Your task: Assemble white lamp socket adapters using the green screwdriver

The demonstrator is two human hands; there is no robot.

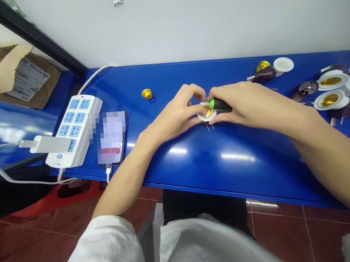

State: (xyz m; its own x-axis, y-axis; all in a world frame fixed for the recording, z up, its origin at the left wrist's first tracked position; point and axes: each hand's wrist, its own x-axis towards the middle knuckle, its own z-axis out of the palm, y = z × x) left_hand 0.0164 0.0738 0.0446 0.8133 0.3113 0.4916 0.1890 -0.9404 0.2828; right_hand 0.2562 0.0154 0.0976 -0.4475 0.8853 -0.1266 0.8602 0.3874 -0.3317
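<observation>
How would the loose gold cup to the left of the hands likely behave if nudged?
The gold cup looks thin-walled, so it is probably light. The glossy blue table suggests it could slide easily, and its round body might roll if tipped over.

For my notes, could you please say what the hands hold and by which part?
The left hand holds a socket by its white rim; the right hand holds a tool by its black part.

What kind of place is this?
Maybe a little workshop: a gold-lined socket is held beside a green-and-black tool, and similar white-rimmed sockets lie on the blue table.
</observation>
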